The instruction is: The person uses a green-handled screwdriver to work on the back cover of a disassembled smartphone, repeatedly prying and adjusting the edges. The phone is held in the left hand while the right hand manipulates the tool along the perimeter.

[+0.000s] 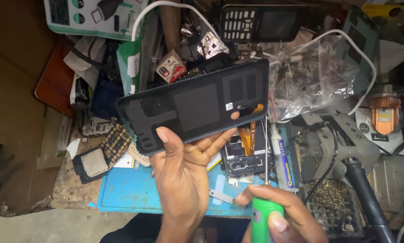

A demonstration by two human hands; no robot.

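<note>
Held up over the cluttered workbench (26,135) — a dark phone back cover (197,105), inner side facing the camera, pinched along its lower edge by the left hand (184,166), thumb on the face, fingers curled behind. Gripped in the right hand (278,216) at the bench's near edge, a green-handled screwdriver (266,198), thin shaft upright; handle base cut off by the frame. Partly hidden behind the cover, on the blue mat (130,193): an opened phone (247,150) with orange flex cable. Near the far edge, a keypad phone (260,22), hard to make out among wires and crumpled plastic.
</note>
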